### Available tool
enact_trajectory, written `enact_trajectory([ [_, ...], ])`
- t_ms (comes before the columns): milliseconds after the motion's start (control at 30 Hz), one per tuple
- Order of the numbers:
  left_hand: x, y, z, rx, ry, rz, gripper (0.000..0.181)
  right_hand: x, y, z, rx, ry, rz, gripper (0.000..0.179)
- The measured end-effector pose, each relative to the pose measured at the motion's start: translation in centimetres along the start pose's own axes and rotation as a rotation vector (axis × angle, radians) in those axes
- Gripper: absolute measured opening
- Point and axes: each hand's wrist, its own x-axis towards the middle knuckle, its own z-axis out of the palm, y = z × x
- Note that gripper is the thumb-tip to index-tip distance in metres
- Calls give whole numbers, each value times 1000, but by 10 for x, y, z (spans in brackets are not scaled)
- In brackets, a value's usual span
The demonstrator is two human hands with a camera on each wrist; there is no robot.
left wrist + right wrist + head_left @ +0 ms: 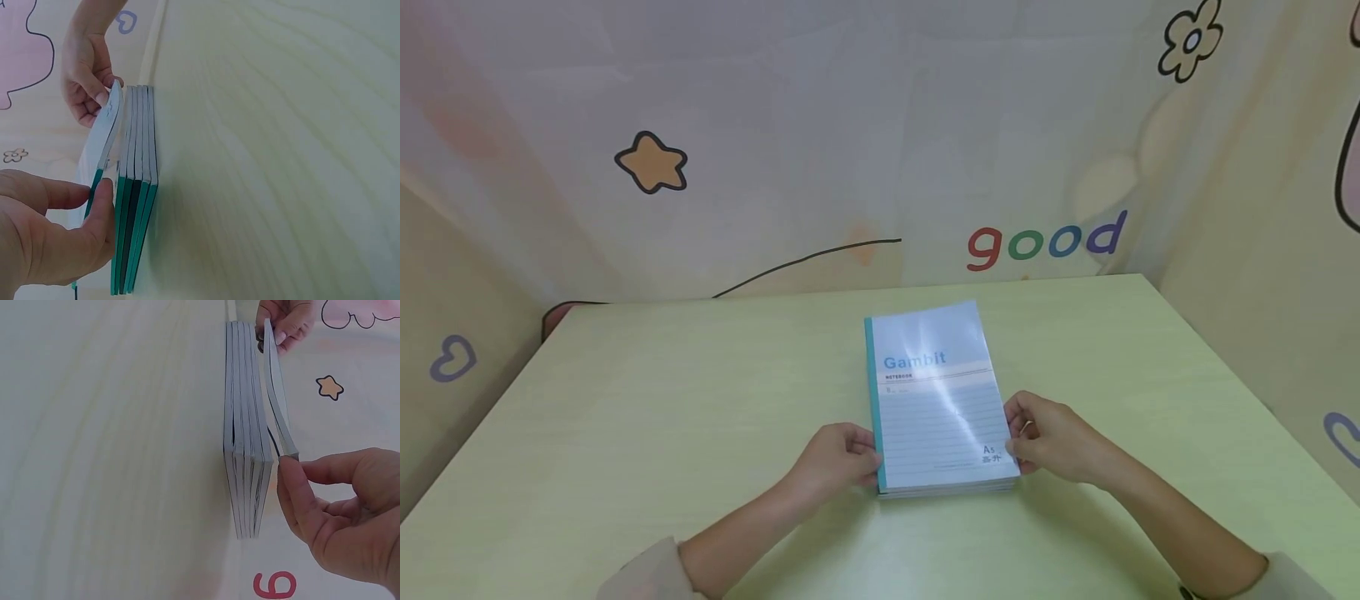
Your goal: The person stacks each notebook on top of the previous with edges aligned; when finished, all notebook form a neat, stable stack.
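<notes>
A light blue notebook (936, 425) with a teal spine, printed "Gambit", lies cover up over a stack of similar notebooks (139, 134). My left hand (837, 457) pinches its spine edge near the lower corner, thumb and fingers on opposite faces. On the opposite edge, my right hand (1054, 437) pinches the same notebook near its lower corner. Both wrist views show a narrow gap between this notebook and the stack, whose spines (128, 231) line up on the left side. In the right wrist view the page edges (245, 419) of the stack face the camera.
The stack stands on a pale wood-grain table (662, 400), a little right of centre. Behind the table hangs a printed curtain (820, 125) with a star and the word "good". More printed cloth (1247, 208) flanks the table's right side.
</notes>
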Motion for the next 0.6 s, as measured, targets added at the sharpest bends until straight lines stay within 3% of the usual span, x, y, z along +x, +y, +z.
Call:
enact_trajectory([
  [600,4,-4,5,117,44,38,18,4,2,4,-60,-7,12,18],
])
